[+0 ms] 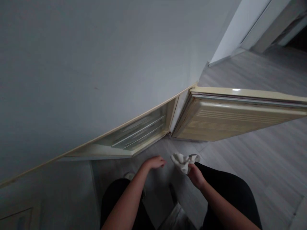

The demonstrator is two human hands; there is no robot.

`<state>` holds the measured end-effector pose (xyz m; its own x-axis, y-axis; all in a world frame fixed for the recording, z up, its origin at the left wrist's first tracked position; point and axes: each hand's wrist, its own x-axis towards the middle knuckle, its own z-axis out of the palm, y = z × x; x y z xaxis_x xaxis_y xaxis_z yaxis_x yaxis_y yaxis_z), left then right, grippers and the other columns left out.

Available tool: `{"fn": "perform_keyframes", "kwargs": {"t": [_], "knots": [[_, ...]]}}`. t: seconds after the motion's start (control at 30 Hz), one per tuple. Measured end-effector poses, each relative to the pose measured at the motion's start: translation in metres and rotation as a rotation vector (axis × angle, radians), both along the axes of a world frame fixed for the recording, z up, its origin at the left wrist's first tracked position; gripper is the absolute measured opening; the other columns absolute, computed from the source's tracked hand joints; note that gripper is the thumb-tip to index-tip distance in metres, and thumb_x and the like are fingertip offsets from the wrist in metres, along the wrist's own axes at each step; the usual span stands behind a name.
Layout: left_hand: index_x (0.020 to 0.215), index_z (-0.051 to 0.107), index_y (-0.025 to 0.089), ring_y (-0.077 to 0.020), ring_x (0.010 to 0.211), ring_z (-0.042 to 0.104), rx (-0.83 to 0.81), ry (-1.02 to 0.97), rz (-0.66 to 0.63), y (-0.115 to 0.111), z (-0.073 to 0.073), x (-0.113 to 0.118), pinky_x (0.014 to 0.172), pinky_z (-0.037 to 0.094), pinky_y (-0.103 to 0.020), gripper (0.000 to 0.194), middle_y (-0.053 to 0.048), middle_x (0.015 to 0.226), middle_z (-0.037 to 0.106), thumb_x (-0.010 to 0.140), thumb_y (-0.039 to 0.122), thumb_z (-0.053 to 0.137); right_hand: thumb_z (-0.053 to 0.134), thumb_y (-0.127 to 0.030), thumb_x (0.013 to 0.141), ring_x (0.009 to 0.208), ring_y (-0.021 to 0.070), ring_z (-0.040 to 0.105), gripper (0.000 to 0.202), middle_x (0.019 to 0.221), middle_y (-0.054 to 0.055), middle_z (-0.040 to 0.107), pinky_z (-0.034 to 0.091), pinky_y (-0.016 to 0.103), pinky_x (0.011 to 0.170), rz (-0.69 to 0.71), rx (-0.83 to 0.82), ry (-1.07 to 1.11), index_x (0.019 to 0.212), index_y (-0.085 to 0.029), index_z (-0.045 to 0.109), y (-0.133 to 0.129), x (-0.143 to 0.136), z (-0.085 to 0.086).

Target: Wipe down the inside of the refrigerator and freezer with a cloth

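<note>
A crumpled white cloth (180, 162) hangs from my right hand (197, 176), whose fingers are closed on it above my right knee. My left hand (156, 162) is just left of the cloth and apart from it. Its fingers are curled in, and nothing shows in them. Ahead of both hands is the low opening of a yellowed fridge compartment (141, 131) with glassy shelves or drawer fronts inside. Its door (230, 119) stands swung out to the right, showing a ribbed inner panel and a stained rubber seal.
A large pale panel (100, 64) with a yellowed lower edge rises above the opening. Grey wood-look floor (259, 159) stretches to the right, towards a doorway (271, 35). A dark object with a greyish patterned part (177, 217) is between my legs.
</note>
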<state>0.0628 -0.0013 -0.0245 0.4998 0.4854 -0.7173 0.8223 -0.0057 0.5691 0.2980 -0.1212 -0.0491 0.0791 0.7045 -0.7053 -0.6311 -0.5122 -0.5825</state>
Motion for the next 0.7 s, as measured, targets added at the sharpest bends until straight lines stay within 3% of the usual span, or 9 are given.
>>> {"fn": "perform_keyframes", "kwargs": {"t": [0.1,0.2,0.23,0.33,0.47,0.57,0.6,0.63,0.7], "knots": [[0.121,0.065,0.015,-0.0182,0.114,0.068,0.019,-0.206,0.083,-0.012,0.029,0.038,0.098,0.051,-0.029,0.038,-0.011,0.123,0.073,0.1,0.04,0.045,0.072,-0.043,0.072,0.094,0.0302,0.074,0.027,0.101,0.011,0.076,0.058,0.045,0.087,0.057,0.053,-0.068,0.091,-0.024,0.075,-0.036,0.038,0.034],[0.143,0.05,0.019,-0.0183,0.13,0.059,0.026,-0.427,0.113,-0.04,0.064,0.08,0.106,0.046,-0.029,0.058,-0.011,0.146,0.061,0.091,0.039,0.065,0.073,-0.044,0.076,0.09,0.0308,0.073,0.025,0.093,0.01,0.075,0.056,0.046,0.087,0.225,0.165,-0.185,0.092,-0.025,0.076,-0.052,0.049,0.081],[0.14,0.053,0.02,-0.0192,0.126,0.061,0.019,-0.528,0.144,-0.05,0.075,0.092,0.104,0.047,-0.029,0.059,-0.009,0.141,0.064,0.087,0.039,0.069,0.073,-0.044,0.078,0.09,0.03,0.072,0.024,0.091,0.009,0.075,0.055,0.045,0.088,0.264,0.218,-0.267,0.091,-0.024,0.077,-0.052,0.05,0.097],[0.108,0.066,0.018,-0.0193,0.098,0.066,0.045,-0.765,0.338,-0.07,0.108,0.12,0.088,0.051,-0.029,0.035,-0.003,0.102,0.072,0.083,0.042,0.07,0.069,-0.047,0.084,0.089,0.0259,0.067,0.026,0.093,0.007,0.073,0.053,0.04,0.087,0.24,0.377,-0.574,0.092,-0.023,0.075,-0.044,0.05,0.139],[0.094,0.059,0.019,-0.0149,0.074,0.058,0.132,-0.823,0.506,-0.073,0.151,0.13,0.069,0.046,-0.026,0.03,0.003,0.077,0.061,0.086,0.048,0.065,0.063,-0.047,0.09,0.094,0.0232,0.064,0.031,0.105,0.009,0.07,0.053,0.037,0.089,-0.032,0.453,-0.802,0.107,-0.021,0.068,-0.043,0.045,0.172],[0.094,0.06,0.02,-0.0152,0.074,0.059,0.315,-0.815,0.466,-0.077,0.188,0.128,0.07,0.047,-0.026,0.024,0.003,0.079,0.062,0.088,0.043,0.066,0.066,-0.04,0.089,0.116,0.0243,0.06,0.042,0.127,0.012,0.06,0.05,0.041,0.103,-0.402,0.482,-1.06,0.126,-0.023,0.058,-0.067,0.034,0.184],[0.097,0.061,0.021,-0.016,0.08,0.062,0.42,-0.799,0.413,-0.081,0.2,0.128,0.075,0.048,-0.027,0.02,0.002,0.085,0.064,0.089,0.039,0.066,0.066,-0.038,0.089,0.12,0.0244,0.058,0.04,0.129,0.012,0.058,0.048,0.043,0.107,-0.455,0.516,-1.146,0.125,-0.024,0.058,-0.078,0.028,0.187],[0.099,0.062,0.021,-0.0171,0.088,0.064,0.519,-0.777,0.343,-0.087,0.212,0.128,0.082,0.049,-0.028,0.016,0.0,0.092,0.067,0.091,0.035,0.064,0.064,-0.036,0.09,0.12,0.0245,0.058,0.034,0.127,0.011,0.06,0.047,0.043,0.108,-0.424,0.559,-1.19,0.122,-0.025,0.061,-0.09,0.022,0.189],[0.108,0.064,0.023,-0.0187,0.101,0.067,0.656,-0.701,0.141,-0.104,0.232,0.13,0.091,0.049,-0.029,0.015,-0.003,0.108,0.069,0.094,0.027,0.061,0.058,-0.037,0.094,0.107,0.0243,0.064,0.022,0.11,0.009,0.067,0.051,0.042,0.1,-0.196,0.609,-1.085,0.11,-0.026,0.067,-0.109,0.007,0.188]]}}
